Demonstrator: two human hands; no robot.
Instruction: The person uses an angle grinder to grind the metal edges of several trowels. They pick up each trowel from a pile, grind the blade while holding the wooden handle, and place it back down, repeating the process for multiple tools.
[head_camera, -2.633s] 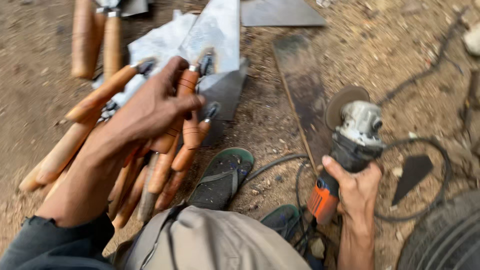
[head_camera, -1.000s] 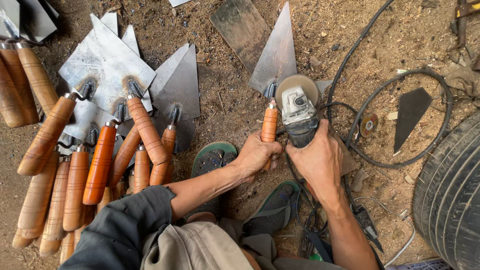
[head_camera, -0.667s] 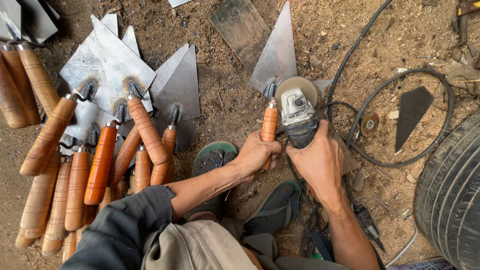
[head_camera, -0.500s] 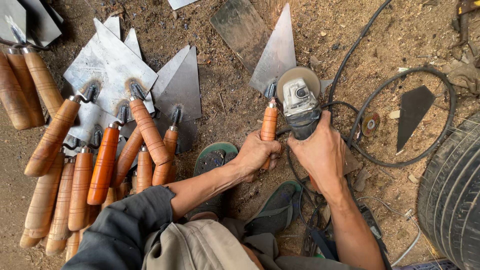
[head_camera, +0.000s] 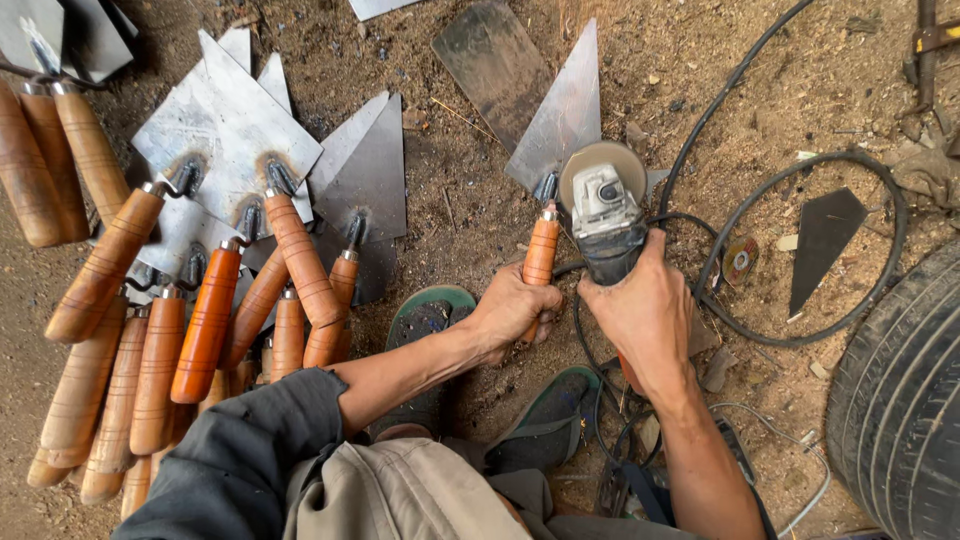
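While the head view is looking straight down, the left hand (head_camera: 515, 310) is gripping the orange wooden handle (head_camera: 540, 250) of a trowel (head_camera: 562, 115), fingers closed tight round the lower end. Its triangular steel blade is lying flat on the dirt ground (head_camera: 450, 200), tip pointing away from the person. Right hand (head_camera: 640, 310) is wrapping round the body of an angle grinder (head_camera: 605, 215), closed on it, with the grinder head sitting just beside the joint where blade meets handle; whether the disc is touching metal is hard to tell. Black cable (head_camera: 800, 250) is looping over the ground to the right of the grinder, ringing a small dark triangular metal piece (head_camera: 825, 240). A tyre (head_camera: 900, 400) is filling the lower right corner. On the left a pile of finished trowels (head_camera: 210, 300) is lying with blades overlapping and wooden handles fanning toward the person. A dark rusty metal plate (head_camera: 490, 65) is lying just left of the held trowel's blade. Green sandals (head_camera: 430, 315) are showing under the forearms, near the grey sleeve (head_camera: 250, 460).
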